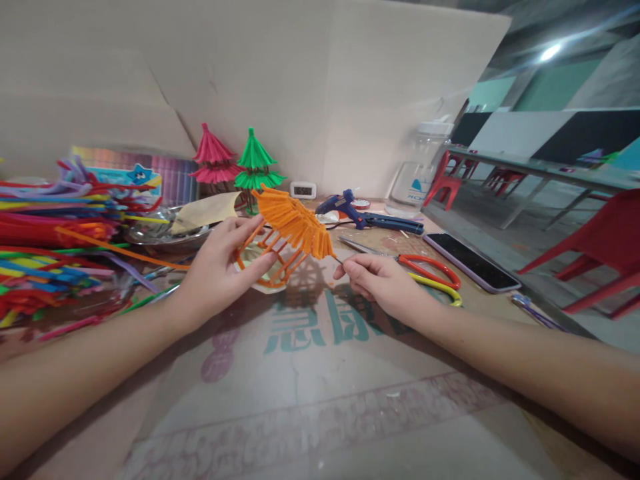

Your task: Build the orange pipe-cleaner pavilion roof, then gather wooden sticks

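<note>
An orange pipe-cleaner umbrella (295, 223) is held tilted above the cardboard-covered table (320, 387). My left hand (220, 267) grips its orange ribs from underneath on the left. My right hand (380, 277) pinches the thin end of its stick at the right. A small roll of tape lies under the umbrella, partly hidden. Both hands are closed on the umbrella.
A heap of coloured pipe cleaners (55, 247) fills the left. A metal dish (160, 233), a pink umbrella (215, 160) and a green one (256, 163) stand behind. A blue glue gun (350, 207), scissors (425, 267), a phone (473, 261) and a plastic jar (423, 170) sit right.
</note>
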### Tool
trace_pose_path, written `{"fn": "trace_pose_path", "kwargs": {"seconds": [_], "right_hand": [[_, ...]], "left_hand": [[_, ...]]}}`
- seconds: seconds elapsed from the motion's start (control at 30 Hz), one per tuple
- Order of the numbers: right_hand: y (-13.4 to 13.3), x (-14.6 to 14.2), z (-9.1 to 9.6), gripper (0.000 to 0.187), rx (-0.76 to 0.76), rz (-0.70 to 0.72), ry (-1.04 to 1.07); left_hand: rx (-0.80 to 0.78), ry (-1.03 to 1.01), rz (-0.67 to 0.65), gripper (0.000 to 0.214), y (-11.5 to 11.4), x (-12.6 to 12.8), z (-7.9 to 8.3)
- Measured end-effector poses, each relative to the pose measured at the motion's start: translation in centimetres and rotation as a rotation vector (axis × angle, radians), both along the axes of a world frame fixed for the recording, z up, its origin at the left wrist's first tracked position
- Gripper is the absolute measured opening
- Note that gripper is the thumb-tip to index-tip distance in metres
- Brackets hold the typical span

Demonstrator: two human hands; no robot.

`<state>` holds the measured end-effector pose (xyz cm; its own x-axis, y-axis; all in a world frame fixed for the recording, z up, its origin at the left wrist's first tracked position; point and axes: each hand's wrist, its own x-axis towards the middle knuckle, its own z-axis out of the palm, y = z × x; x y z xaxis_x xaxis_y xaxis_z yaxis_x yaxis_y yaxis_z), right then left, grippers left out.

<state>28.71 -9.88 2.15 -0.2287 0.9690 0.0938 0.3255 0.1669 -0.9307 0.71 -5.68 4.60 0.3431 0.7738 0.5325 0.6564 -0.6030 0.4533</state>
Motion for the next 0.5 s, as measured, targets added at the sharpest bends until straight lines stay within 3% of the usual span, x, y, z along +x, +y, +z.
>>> {"fn": "trace_pose_path", "kwargs": {"seconds": [0.5], "right_hand": [[-0.06, -0.15, 0.16, 0.043, -0.008, -0.025, 0.003]], "left_hand": [[0.023, 0.023, 0.015, 0.049, 0.07, -0.05, -0.06]]}}
